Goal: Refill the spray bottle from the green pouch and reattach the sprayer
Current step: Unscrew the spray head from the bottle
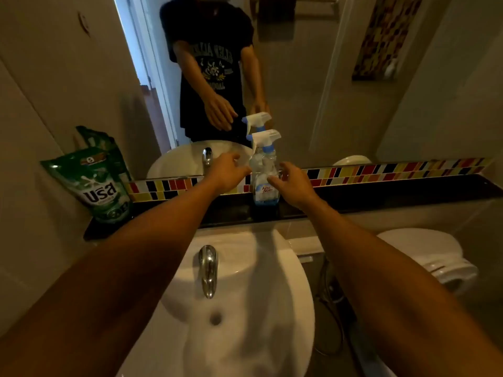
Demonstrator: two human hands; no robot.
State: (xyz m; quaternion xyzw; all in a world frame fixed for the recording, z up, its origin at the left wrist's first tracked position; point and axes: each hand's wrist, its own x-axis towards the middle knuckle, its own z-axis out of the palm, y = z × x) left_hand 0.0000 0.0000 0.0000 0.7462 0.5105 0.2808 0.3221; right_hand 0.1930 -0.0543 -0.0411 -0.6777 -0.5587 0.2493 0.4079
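A clear spray bottle with a white and blue sprayer screwed on top stands upright on the dark shelf behind the sink, against the mirror. My left hand is just left of the bottle, fingers apart, holding nothing. On the bottle's right, my right hand is also open, fingertips close to the label. Whether either hand touches the bottle is unclear. The green pouch leans upright at the shelf's far left end.
A white sink with a chrome faucet lies below my arms. A white toilet stands at the right. The mirror reflects a person, the hands and the sprayer. A coloured tile strip runs along the shelf.
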